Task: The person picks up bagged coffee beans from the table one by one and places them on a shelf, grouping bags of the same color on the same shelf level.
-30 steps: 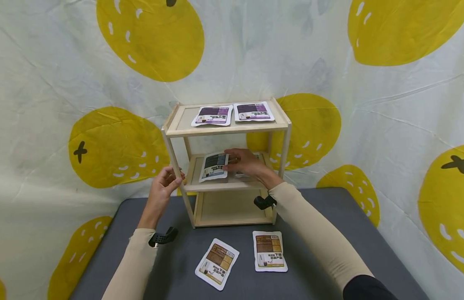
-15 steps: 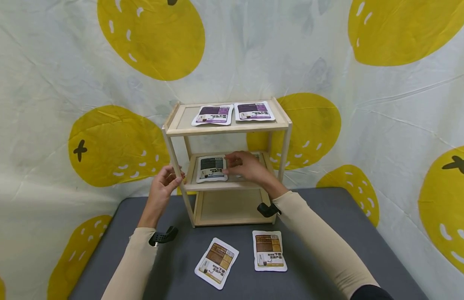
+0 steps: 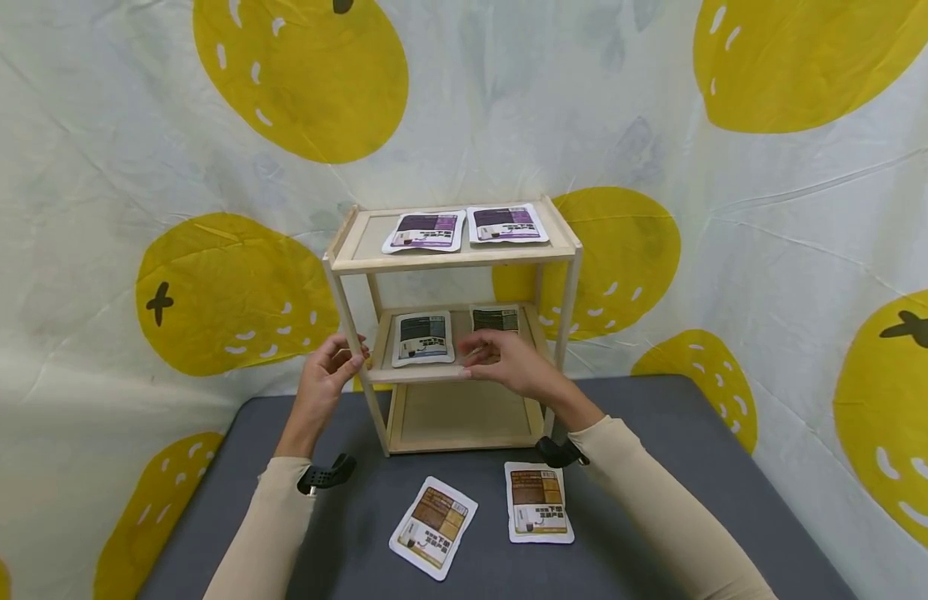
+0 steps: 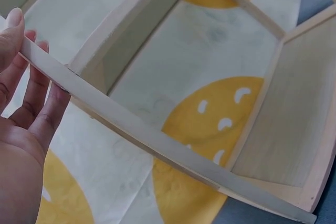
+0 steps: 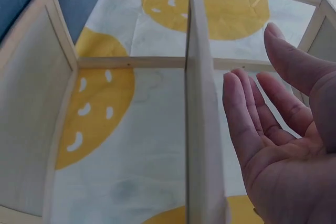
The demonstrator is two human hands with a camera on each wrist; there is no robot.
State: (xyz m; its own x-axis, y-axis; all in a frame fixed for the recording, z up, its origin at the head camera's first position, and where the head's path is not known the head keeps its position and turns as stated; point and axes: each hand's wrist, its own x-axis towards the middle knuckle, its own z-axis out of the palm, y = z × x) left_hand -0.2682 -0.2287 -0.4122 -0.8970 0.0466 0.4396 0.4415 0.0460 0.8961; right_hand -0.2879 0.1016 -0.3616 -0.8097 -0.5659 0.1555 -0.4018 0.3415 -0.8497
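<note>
1. Yellow fruit prints brighten the pale cloth (image 3: pixel 449 100) behind a grey table (image 3: pixel 359 525), where a wooden rack (image 3: pixel 456 264) stands. In the head view, a teal packet (image 3: pixel 422 337) lies flat at the left of the middle shelf; the right hand (image 3: pixel 509 365), at its edge half a second ago, is now clear of it, suggesting the packet has been let go. That hand and its wrist hide the near part of a green packet (image 3: pixel 496 319). Two purple packets (image 3: pixel 426 231) (image 3: pixel 507 224) top the rack; two brown packets (image 3: pixel 434 527) (image 3: pixel 540 502) lie on the table before it.
2. Left wrist view: the left hand (image 4: pixel 21 103) grips the left front post (image 4: pixel 131 116), thumb and fingers on opposite sides.
3. Right wrist view: the right hand's fingers extend loosely, holding nothing, beside a shelf board (image 5: pixel 202 114) that probably limits reach from above.
</note>
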